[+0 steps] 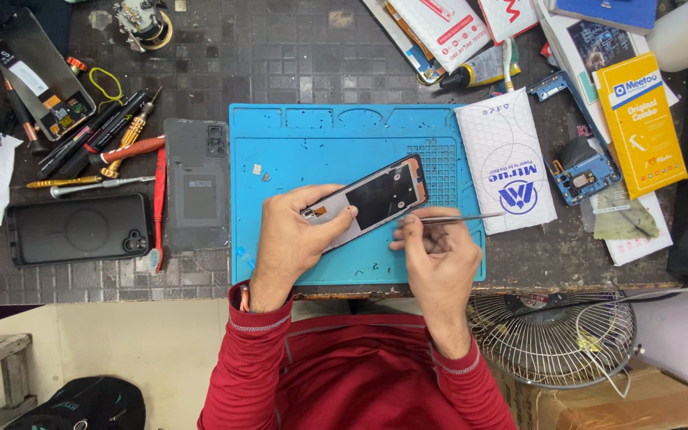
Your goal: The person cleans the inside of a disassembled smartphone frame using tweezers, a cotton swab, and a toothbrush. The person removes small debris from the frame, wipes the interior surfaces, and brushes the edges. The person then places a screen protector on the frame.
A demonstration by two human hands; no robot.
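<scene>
Nearest the person, red ribbed sleeves with grey-striped cuffs lead up to two bare hands over the front edge of a blue silicone work mat (280, 159), a soft-looking rectangle moulded with shallow trays and a grid of small square cells. The left hand (288, 239) grips an opened phone frame (368, 203), a flat, dark, glossy slab with an orange rim at its far end, lying tilted across the mat. Its fingers are curled around the near end, thumb pressed on top beside a pale strip of exposed parts. The right hand (438, 255) is closed in a pinch on thin metal tweezers (459, 218), a slim silver rod that points right, away from the frame. The frame's long edge sits just beside the knuckles of that hand, and I cannot tell whether they touch.

To the right, below the bench, stands a round wire fan guard (555, 338). Left of the mat lie a matte grey phone back cover (195, 183) and a black soft case (77, 228) with a ring mark, touching a cluster of screwdrivers (113, 143). Right of the mat rests a white padded pouch (507, 159), then a small blue circuit board (583, 177) and a yellow carton (643, 123). The bench top is dark, worn and tiled.
</scene>
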